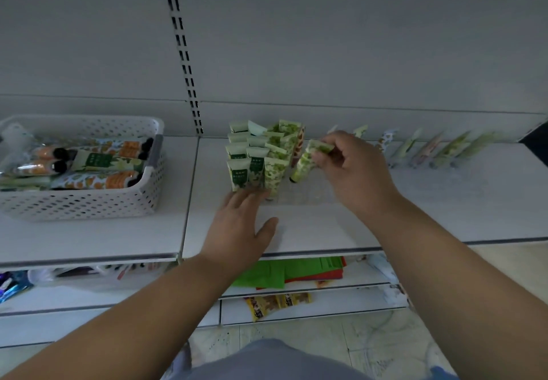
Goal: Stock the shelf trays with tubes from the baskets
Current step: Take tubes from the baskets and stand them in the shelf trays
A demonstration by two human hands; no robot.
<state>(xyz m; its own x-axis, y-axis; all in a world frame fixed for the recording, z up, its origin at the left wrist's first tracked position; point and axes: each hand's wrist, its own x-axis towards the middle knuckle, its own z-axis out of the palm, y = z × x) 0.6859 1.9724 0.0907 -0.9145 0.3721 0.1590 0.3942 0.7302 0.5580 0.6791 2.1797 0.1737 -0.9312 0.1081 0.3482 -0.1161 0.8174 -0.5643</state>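
White shelf (311, 225); right hand (353, 172) grip around green tube (304, 163); left hand (240, 228) flat, fingers straight

baskets (89, 198): 1 | hands (237, 231): 2 | tubes standing in row at right (427, 151): about 7

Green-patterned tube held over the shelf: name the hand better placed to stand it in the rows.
Right. The right hand already pinches the green-patterned tube beside the standing tubes. The left hand lies open against the front row, steadying it.
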